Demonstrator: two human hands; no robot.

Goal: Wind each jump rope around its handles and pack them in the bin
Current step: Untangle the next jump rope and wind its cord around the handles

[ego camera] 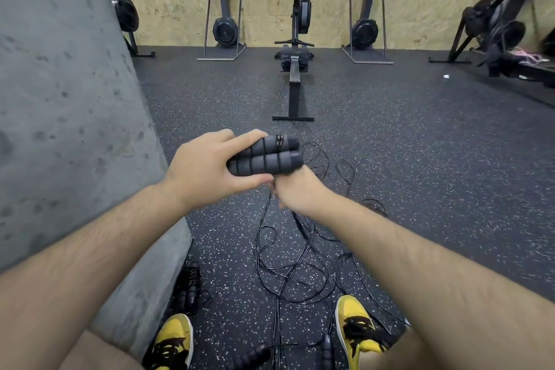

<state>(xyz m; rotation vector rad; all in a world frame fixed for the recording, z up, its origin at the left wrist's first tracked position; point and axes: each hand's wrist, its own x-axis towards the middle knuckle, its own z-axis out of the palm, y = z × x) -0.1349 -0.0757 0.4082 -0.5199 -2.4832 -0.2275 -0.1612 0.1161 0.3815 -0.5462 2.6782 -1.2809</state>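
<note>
Gripping paired handles (264,156): left hand (207,168); right hand (295,189) below, pinching rope (270,249).

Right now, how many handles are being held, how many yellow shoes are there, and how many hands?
Foam handles, both held together: 2
Yellow shoes: 2
Hands, the left hand and the right hand: 2
Total: 6

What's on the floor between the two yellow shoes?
Head view: loose black rope strands and two ribbed black handles lie between the shoes.
</note>
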